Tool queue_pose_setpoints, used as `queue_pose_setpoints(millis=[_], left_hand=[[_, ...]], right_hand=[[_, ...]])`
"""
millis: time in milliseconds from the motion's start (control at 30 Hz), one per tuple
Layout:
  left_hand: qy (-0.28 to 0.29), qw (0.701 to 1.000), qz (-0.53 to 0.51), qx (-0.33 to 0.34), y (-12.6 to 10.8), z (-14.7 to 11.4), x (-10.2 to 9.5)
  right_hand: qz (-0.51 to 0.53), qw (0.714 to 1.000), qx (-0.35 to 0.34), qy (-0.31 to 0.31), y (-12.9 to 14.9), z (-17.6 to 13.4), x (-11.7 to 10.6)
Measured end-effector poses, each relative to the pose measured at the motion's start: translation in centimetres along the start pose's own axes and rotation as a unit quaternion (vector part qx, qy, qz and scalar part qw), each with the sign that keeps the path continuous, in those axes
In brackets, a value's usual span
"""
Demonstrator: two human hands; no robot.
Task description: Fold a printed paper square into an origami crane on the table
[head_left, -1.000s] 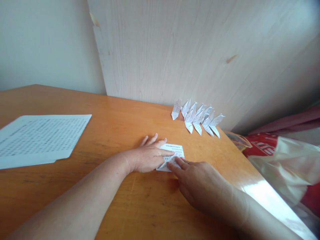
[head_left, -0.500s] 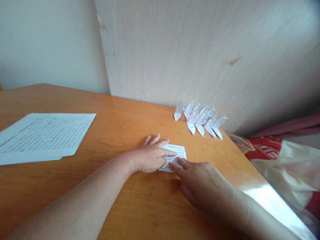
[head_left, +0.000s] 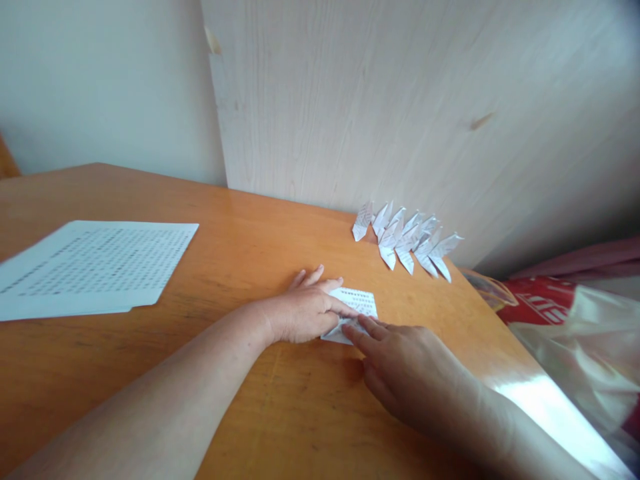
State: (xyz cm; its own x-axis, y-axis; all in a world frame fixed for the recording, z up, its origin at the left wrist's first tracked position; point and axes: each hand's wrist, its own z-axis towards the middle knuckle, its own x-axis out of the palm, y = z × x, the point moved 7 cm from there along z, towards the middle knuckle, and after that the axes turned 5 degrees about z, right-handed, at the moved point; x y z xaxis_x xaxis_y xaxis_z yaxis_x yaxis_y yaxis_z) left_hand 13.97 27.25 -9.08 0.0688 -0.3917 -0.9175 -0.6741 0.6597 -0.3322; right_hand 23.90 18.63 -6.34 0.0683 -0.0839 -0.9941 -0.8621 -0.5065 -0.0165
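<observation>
A small folded piece of printed paper (head_left: 363, 300) lies flat on the wooden table (head_left: 280, 407). My left hand (head_left: 307, 310) rests over its left side, fingers spread, with one finger stretched across the paper. From the right, my right hand (head_left: 395, 353) touches the paper's lower part with its extended fingertips. Part of the paper is hidden under both hands. Neither hand grips it; both press it from above. Beyond them, several folded paper pieces (head_left: 390, 257) with pointed ends stand close together near the table's back edge.
A stack of printed sheets (head_left: 110, 263) lies on the left of the table. A pale wooden panel (head_left: 320, 100) rises along the back edge. Past the right edge are a red bag (head_left: 543, 300) and whitish crumpled plastic (head_left: 575, 333).
The view has shifted slightly, so everything sits a little farther right. My right fingertips have moved very slightly over the paper; both hands otherwise keep their pose.
</observation>
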Motion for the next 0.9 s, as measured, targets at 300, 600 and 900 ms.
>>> queue_pose_setpoints(millis=[300, 600, 900], left_hand=[[-0.021, 0.999, 0.02, 0.014, 0.6, 0.4, 0.6], [-0.026, 0.999, 0.022, 0.023, 0.5, 0.3, 0.6], [-0.018, 0.999, 0.025, 0.022, 0.3, 0.3, 0.5]], right_hand=[[0.01, 0.998, -0.03, -0.061, -0.2, -0.1, -1.1], [-0.026, 0.995, -0.088, -0.049, 0.8, 0.2, 0.0], [0.015, 1.0, -0.016, -0.011, 0.0, 0.7, 0.1]])
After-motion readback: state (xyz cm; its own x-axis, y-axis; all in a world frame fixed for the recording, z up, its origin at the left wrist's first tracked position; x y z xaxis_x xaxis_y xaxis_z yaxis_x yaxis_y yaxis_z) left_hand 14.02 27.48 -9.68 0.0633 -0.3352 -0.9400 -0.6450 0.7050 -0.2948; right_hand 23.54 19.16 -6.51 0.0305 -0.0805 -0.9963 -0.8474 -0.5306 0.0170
